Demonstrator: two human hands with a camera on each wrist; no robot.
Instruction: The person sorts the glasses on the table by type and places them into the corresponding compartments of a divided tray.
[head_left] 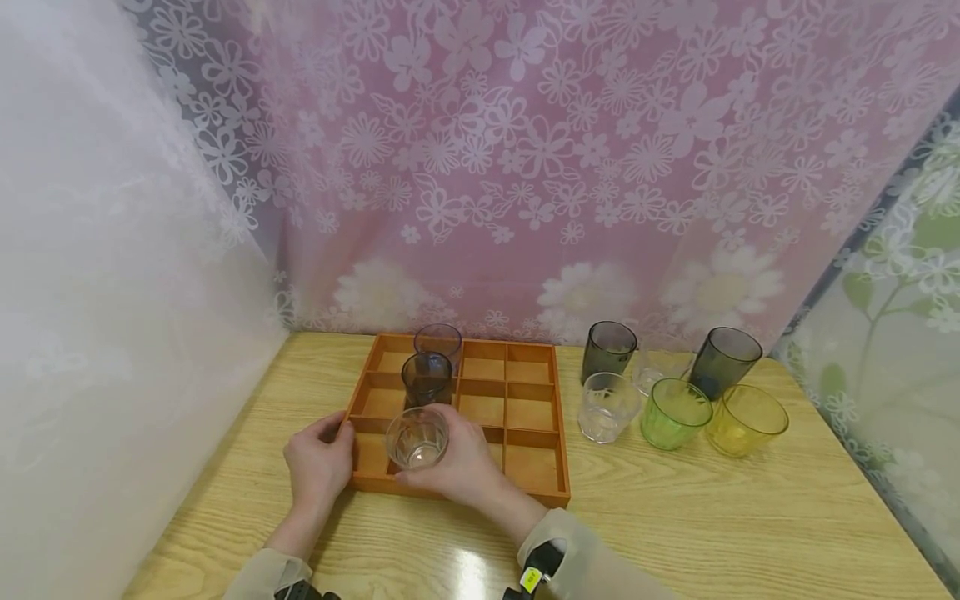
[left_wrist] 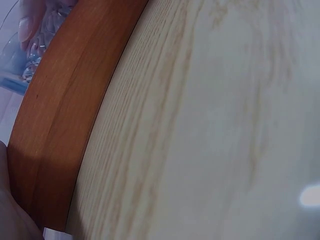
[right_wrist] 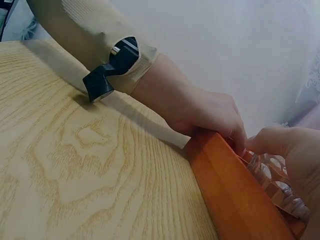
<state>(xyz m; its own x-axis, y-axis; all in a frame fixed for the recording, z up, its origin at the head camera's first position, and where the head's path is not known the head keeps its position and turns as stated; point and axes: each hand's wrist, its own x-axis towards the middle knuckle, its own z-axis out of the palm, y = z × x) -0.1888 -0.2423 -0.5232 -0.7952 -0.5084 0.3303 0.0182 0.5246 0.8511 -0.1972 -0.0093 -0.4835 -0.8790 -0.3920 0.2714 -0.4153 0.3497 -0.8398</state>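
Head view: we see a wooden divided tray (head_left: 525,392) lying on a light wood-grain table (head_left: 675,517), in front of a pink flowered curtain (head_left: 525,150). Our right hand (head_left: 461,462) curls its fingers and thumb round a clear faceted glass (head_left: 417,437), which sits upright over the near-left compartments of the tray, in the second column from the left. Our left hand (head_left: 318,467) rests on the tray's near-left corner with the fingers bent over the rim; it grips the tray edge and nothing else. Directly beyond the clear glass, in the same column, a dark grey glass (head_left: 427,379) stands in the middle row and a bluish glass (head_left: 438,342) in the far row. On the table to the right of the tray stand further tumblers, close together: a smoky glass (head_left: 608,350), a clear tumbler (head_left: 607,407), a green glass (head_left: 674,413), a yellow glass (head_left: 746,420) and a tall dark glass (head_left: 723,361), with one more clear one half hidden among them. Right wrist view: the left hand's fingertips (right_wrist: 239,142) hook over the tray rim beside the faceted glass wall. Left wrist view: we see only the tray's outer wall (left_wrist: 65,125) against the table
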